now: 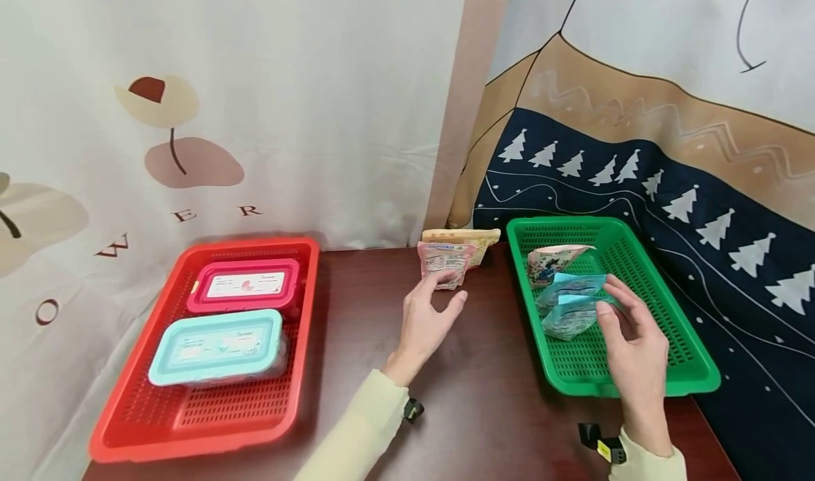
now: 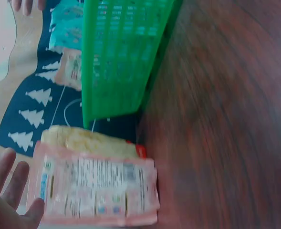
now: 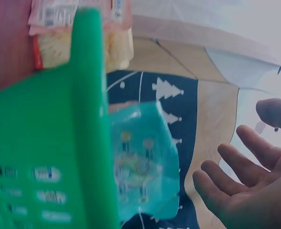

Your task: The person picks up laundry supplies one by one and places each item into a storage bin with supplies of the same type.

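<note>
The step in hand appears to be packet placement: the right hand, fingers spread, is beside the blue packets in the green basket. The next move likely requires the left hand, fingers also spread, to pinch the adjacent pink packet standing on the table. The table is dark brown; printed cloth hangs behind.

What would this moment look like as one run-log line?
left fingers: open, near pink packet | right fingers: open, near blue packets | blue packets: in green basket | red basket: two boxes
</note>
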The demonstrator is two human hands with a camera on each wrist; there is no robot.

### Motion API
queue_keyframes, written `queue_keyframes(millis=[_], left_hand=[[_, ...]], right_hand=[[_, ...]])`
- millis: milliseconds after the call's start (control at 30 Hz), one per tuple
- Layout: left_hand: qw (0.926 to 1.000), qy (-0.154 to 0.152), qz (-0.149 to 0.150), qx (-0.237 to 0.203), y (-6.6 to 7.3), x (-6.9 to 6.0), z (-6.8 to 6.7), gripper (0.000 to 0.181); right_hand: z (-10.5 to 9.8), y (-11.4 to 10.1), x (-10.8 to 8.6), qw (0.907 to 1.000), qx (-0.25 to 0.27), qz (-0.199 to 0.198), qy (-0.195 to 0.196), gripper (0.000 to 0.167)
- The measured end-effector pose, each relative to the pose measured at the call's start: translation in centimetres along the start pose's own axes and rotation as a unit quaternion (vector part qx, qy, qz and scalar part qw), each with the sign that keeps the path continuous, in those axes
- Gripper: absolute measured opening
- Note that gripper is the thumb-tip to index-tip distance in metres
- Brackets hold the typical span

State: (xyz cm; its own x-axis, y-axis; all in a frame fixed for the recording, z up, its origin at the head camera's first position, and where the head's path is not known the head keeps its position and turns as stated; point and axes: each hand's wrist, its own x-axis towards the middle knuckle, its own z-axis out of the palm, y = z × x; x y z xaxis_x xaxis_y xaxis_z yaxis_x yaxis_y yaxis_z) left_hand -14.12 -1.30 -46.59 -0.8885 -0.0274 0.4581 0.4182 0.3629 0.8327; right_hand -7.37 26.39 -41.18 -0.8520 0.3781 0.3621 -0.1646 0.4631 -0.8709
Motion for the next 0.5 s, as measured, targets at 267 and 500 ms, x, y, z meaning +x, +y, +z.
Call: queue_keyframes(millis=[267,500], left_hand=[[0.9986,0.042,0.019,0.027,-1.6,0.8,-2.6,0.044],[0.9977,0.062,0.004,0.026,-2.7,1.2,-4.2,0.045]], right_hand=[[1.7,-1.4,-1.0,0.9968,0.061,-0.048,-0.019,0.032],[3.7,-2.3,-1.5,0.9904,0.098,-0.079,-0.057,0.033]])
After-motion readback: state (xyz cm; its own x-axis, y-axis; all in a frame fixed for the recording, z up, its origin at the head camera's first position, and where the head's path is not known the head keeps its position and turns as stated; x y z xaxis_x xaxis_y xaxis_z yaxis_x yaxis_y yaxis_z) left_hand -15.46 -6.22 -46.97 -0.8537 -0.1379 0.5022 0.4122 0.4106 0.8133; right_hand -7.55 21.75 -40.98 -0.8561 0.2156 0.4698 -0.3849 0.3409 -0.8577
